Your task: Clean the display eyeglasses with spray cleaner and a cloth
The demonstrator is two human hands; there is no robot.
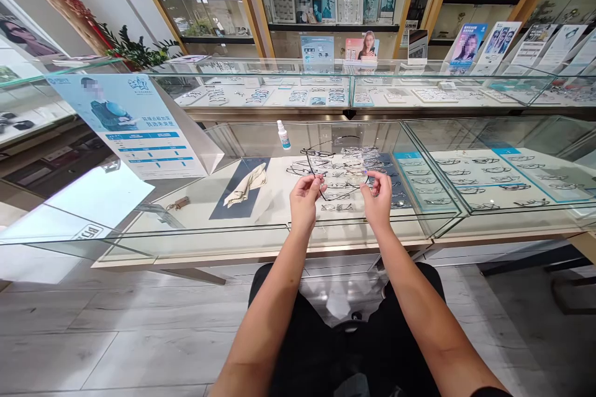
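Observation:
A pair of dark, thin-rimmed eyeglasses (310, 164) is held up above the glass counter between my two hands. My left hand (305, 198) pinches it at the left side, where a dark temple arm rises past the fingers. At the right side, my right hand (378, 198) grips the frame between thumb and fingertips. The thin rims blend with the rows of eyeglasses behind, so their outline is hard to make out. Beyond my hands, several eyeglasses (318, 152) lie around the counter's middle.
A white spray bottle (284, 136) stands on the glass counter (251, 229). Left of my hands, a beige cloth (246, 185) lies over a dark mat (223, 208). A folded sign (153, 136) stands at the left. More display cases (279, 79) run along the back.

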